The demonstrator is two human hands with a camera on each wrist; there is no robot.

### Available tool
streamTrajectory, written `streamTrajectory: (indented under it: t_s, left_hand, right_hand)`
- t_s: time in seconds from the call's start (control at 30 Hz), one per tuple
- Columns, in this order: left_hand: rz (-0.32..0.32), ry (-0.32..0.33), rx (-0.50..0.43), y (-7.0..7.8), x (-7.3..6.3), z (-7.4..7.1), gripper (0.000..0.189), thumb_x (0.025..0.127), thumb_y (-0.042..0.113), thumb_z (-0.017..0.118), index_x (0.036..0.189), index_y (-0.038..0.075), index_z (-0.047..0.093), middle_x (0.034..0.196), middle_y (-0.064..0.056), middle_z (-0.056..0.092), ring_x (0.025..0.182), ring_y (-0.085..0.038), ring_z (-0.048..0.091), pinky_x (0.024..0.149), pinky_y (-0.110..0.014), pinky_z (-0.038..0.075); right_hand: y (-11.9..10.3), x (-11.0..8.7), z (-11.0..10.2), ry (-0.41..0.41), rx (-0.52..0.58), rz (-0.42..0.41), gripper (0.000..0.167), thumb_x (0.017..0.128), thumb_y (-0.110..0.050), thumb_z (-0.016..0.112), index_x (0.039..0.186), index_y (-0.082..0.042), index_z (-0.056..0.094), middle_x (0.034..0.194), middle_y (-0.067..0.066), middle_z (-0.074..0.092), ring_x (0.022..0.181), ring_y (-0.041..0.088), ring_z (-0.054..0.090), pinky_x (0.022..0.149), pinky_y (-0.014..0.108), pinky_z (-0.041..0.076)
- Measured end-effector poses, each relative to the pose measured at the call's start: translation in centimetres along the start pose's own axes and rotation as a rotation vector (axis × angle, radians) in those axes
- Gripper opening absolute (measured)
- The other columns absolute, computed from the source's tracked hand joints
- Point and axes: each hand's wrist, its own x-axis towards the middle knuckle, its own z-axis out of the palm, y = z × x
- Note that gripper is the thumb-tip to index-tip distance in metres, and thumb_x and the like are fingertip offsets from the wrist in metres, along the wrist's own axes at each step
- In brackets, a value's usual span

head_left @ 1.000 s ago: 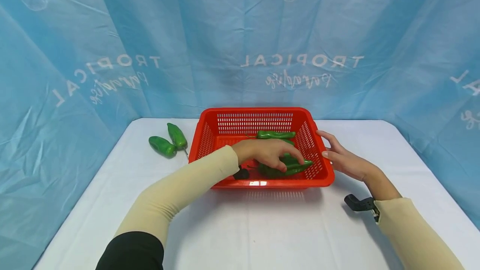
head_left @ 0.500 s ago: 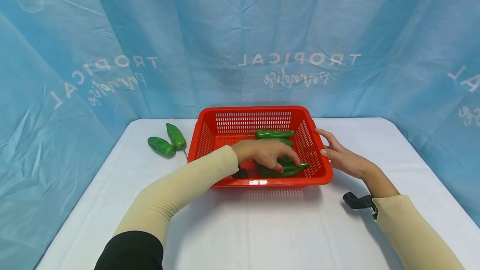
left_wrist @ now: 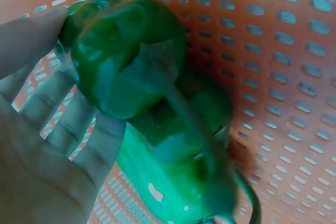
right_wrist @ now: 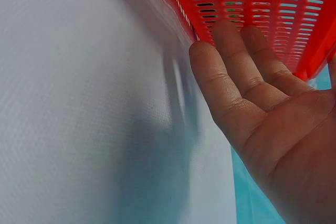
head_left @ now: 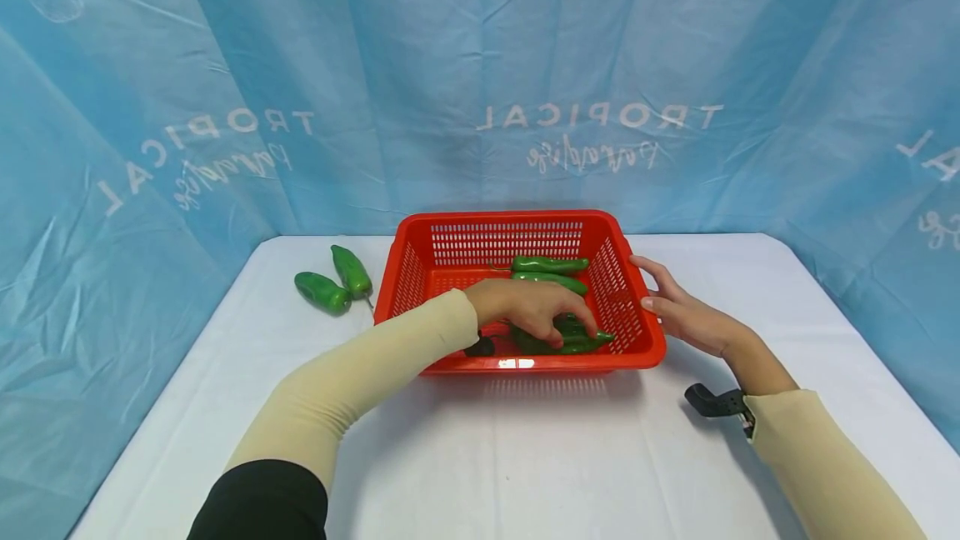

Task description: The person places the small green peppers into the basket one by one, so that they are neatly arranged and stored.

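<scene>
In the head view, my left hand [head_left: 536,311] reaches into a red perforated plastic basket [head_left: 506,219]. Its thumb and fingers are bent around a green pepper [head_left: 588,344] near the front right corner. From the left wrist, the thumb touches one side of a green pepper [left_wrist: 128,72] with a long stem, while fingertips lie against it lower down. More peppers sit just under it. My right hand [head_left: 693,323] rests on the basket's right rim and side. Seen from the right wrist, its fingers [right_wrist: 218,72] are nearly straight against the outer wall.
Two long green peppers [head_left: 551,265] lie in the basket's back right. Outside, left of the basket, a plump green pepper [head_left: 322,292] and another green pepper [head_left: 351,269] lie on the white table [head_left: 570,457]. A blue printed curtain [head_left: 420,65] hangs behind.
The pepper under my left hand has shifted slightly, its tip moving left and toward the front. My left fingers have drawn in a little. The right hand stays on the basket.
</scene>
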Motion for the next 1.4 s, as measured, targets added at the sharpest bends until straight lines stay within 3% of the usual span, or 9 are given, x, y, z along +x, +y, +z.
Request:
streamTrajectory:
  t_s: [0.3, 0.7, 0.97, 1.17, 1.4]
  left_hand:
    - [-0.025, -0.014, 0.035, -0.19, 0.0, -0.07, 0.046, 0.089, 0.013, 0.07, 0.133, 0.021, 0.063, 0.138, 0.007, 0.06, 0.129, -0.011, 0.05, 0.111, -0.023, 0.038]
    - [-0.075, -0.024, -0.024, -0.38, 0.01, -0.01, 0.046, 0.089, 0.015, 0.072, 0.134, 0.024, 0.062, 0.137, 0.008, 0.059, 0.12, -0.01, 0.05, 0.106, -0.024, 0.042]
    - [-0.019, -0.022, 0.109, -0.21, 0.3, 0.05, 0.042, 0.087, 0.017, 0.075, 0.128, 0.021, 0.066, 0.135, 0.003, 0.057, 0.124, -0.012, 0.05, 0.109, -0.023, 0.039]
    - [-0.037, -0.009, 0.107, -0.33, 0.47, 0.38, 0.043, 0.086, 0.018, 0.076, 0.128, 0.02, 0.066, 0.134, 0.001, 0.056, 0.122, -0.014, 0.051, 0.108, -0.024, 0.04]
    - [-0.009, 0.018, 0.082, -0.46, 0.64, 0.09, 0.042, 0.085, 0.018, 0.077, 0.126, 0.019, 0.067, 0.131, 0.0, 0.059, 0.121, -0.014, 0.053, 0.104, -0.02, 0.042]
  right_hand:
    - [0.18, -0.05, -0.07, -0.003, 0.001, -0.005, 0.072, 0.101, -0.032, 0.045, 0.157, -0.035, -0.002, 0.152, 0.027, 0.031, 0.115, 0.008, 0.059, 0.099, 0.061, 0.049]
    - [0.02, -0.1, 0.0, -0.009, 0.011, -0.015, 0.074, 0.101, -0.031, 0.046, 0.157, -0.032, -0.002, 0.153, 0.027, 0.031, 0.115, 0.008, 0.059, 0.098, 0.062, 0.049]
    - [-0.04, -0.15, -0.03, -0.004, 0.017, -0.011, 0.073, 0.101, -0.03, 0.046, 0.157, -0.033, -0.001, 0.154, 0.026, 0.03, 0.116, 0.009, 0.059, 0.098, 0.061, 0.05]
    - [0.15, 0.04, -0.07, -0.016, 0.017, -0.02, 0.072, 0.102, -0.03, 0.046, 0.157, -0.032, -0.001, 0.154, 0.027, 0.029, 0.117, 0.01, 0.059, 0.098, 0.061, 0.05]
    - [0.36, 0.2, -0.31, -0.004, -0.003, -0.009, 0.073, 0.101, -0.031, 0.047, 0.156, -0.035, 0.001, 0.155, 0.025, 0.029, 0.12, 0.013, 0.056, 0.098, 0.062, 0.049]
